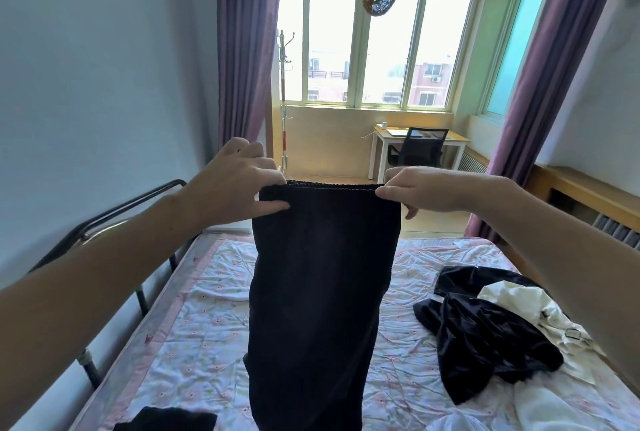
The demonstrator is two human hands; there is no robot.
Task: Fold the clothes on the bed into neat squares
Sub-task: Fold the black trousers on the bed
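Purple curtains [242, 49], bright windows [374, 49], desk [457, 143]

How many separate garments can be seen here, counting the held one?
4, perhaps more hidden: a long dark ribbed garment held up by both hands, a dark satin garment and a cream garment heaped at right, a dark piece at the bottom edge.

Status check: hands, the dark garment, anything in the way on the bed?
Left hand and right hand pinch the waistband corners. Dark garment hangs unfolded over the bed. Unfolded pile lies to the right.
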